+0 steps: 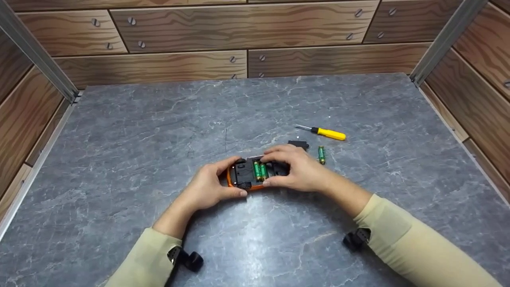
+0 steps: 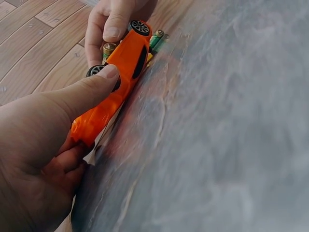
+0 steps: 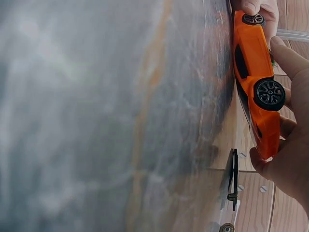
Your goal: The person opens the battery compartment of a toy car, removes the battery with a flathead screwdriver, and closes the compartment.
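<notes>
An orange toy car [image 1: 255, 187] lies upside down on the table, its black underside [image 1: 244, 172] facing up. Two green batteries [image 1: 260, 170] lie side by side at its open battery compartment; in the left wrist view a battery end [image 2: 109, 47] sticks up above the underside. My left hand [image 1: 209, 184] grips one end of the car, thumb near a wheel [image 2: 99, 71]. My right hand [image 1: 299, 169] spans the other end, thumb and index fingertip beside the batteries, other fingers against the body [image 3: 267, 130]. The palm hides part of that end.
Beyond the right hand lies a black battery cover [image 1: 299, 144], with a loose green battery [image 1: 321, 154] to its right. Farther back is a screwdriver [image 1: 330, 134] with a yellow handle, and a tiny screw [image 1: 297, 137] near its tip. Wood-patterned walls [image 1: 239, 28] enclose the table.
</notes>
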A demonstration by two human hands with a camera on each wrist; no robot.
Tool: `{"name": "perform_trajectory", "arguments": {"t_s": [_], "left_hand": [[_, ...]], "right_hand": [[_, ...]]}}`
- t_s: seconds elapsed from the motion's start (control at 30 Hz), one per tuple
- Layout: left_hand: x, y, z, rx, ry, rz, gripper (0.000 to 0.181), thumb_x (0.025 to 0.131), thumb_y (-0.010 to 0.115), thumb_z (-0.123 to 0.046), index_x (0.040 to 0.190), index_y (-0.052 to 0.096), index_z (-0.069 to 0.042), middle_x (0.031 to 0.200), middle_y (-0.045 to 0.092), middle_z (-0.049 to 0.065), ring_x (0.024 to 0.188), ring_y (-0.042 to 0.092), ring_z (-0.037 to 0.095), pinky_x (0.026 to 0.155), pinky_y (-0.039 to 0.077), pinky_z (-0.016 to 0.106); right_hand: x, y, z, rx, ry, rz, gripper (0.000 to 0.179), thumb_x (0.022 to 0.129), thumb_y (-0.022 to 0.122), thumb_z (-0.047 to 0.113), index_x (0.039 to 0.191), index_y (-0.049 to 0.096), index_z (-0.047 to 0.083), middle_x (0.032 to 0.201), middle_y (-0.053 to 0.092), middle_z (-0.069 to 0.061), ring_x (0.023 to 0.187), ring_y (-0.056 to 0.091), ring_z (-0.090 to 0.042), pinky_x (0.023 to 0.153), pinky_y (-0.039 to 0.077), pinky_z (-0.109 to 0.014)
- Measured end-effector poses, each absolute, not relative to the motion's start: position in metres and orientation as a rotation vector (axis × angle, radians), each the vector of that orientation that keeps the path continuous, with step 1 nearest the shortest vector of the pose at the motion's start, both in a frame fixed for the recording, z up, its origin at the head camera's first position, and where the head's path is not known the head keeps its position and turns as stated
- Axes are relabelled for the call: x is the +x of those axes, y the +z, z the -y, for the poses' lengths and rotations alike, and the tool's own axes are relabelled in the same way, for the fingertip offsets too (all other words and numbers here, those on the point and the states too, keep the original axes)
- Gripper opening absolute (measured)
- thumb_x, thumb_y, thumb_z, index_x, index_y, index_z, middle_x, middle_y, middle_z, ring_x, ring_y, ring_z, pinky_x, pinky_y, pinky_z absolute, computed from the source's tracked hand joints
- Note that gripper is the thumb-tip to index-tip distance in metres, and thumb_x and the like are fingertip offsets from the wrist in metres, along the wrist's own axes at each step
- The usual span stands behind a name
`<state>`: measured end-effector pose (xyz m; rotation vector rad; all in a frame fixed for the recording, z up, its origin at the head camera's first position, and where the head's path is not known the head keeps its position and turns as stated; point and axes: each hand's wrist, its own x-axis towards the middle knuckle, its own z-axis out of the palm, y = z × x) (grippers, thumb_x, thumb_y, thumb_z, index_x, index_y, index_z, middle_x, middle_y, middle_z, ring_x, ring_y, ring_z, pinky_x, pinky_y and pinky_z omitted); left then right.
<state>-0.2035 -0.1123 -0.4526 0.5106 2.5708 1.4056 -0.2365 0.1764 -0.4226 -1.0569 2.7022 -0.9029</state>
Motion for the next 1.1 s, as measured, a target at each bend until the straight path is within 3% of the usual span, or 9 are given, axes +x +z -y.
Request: {"name": "perform_trajectory", "arguments": {"t_s": [0.57, 1.1], "left_hand": [[-0.2036, -0.4541, 0.1139, 0.508, 1.398, -2.574, 0.096, 0.075, 0.099, -0.035, 0.157, 0.054, -0.014, 0.15, 0.061, 0.005, 0.132, 0.059, 0.022, 0.117, 0.042, 0.043], [-0.2019, -0.453, 0.1126, 0.507, 1.404, -2.586, 0.096, 0.074, 0.099, -0.035, 0.156, 0.055, -0.014, 0.15, 0.061, 0.007, 0.135, 0.057, 0.023, 0.118, 0.041, 0.045]], "right_hand": [[-0.2348, -0.4227, -0.1735, -1.086, -0.883, -2.704, 0.057, 0.089, 0.085, 0.046, 0.137, 0.073, 0.017, 0.15, 0.06, -0.009, 0.141, 0.05, -0.037, 0.118, 0.034, -0.064], [-0.2367, -0.4162, -0.1733, -1.022, -0.96, -2.614, 0.046, 0.086, 0.088, 0.042, 0.125, 0.075, 0.02, 0.146, 0.062, -0.006, 0.138, 0.052, -0.032, 0.118, 0.037, -0.057]]}}
